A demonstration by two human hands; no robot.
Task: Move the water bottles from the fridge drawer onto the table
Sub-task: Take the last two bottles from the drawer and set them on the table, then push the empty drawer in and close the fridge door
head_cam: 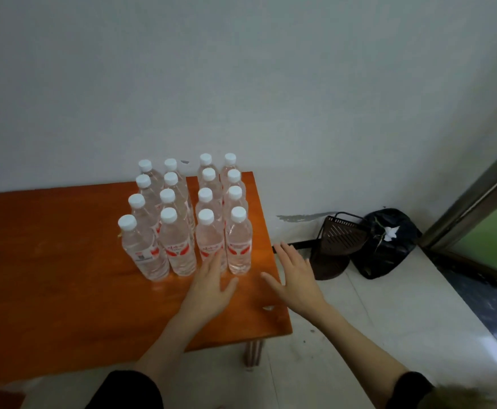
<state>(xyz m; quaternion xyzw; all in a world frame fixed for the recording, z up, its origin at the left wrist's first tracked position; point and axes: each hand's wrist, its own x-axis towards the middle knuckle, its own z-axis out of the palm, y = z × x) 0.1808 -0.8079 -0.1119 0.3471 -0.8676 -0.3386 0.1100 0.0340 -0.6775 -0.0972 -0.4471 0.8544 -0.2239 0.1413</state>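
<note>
Several clear water bottles (179,240) with white caps and red labels stand upright in rows on the right end of an orange wooden table (49,284). My left hand (211,286) hovers flat just in front of the nearest row, its fingertips at the base of a front bottle (210,243). Over the table's right edge, beside the rightmost front bottle (239,246), my right hand (295,280) is spread with straight fingers. Neither hand holds anything. The fridge drawer is out of view.
A plain wall runs behind the table. On the pale floor to the right lie a dark dustpan (337,243) and a black bag (387,243). A window frame (474,202) slants at the far right. One table leg (253,354) shows under the near corner.
</note>
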